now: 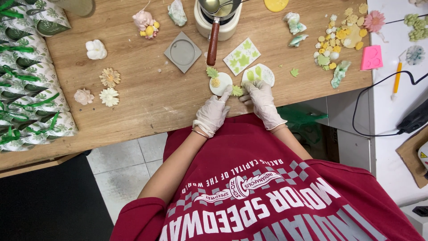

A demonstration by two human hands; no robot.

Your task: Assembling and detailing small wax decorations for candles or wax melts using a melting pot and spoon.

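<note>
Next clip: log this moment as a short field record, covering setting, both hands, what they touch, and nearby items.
setting: wooden table, seen from above
left hand: gloved, fingertips at a small green leaf piece
right hand: gloved, also at the leaf piece, partly over a white leaf mould
beside the hands: white round disc carrying a green leaf and a yellow flower
nearby: grey square mould, melting pot with wooden handle, pink mould, flower shapes
grip: pinch shape unclear

White-gloved left hand (211, 114) and right hand (263, 101) meet at a green leaf piece (236, 90) beside a white disc (221, 83) with a yellow flower, on a tan wooden table (147, 98), above a red shirt (267, 187) with white lettering.
</note>
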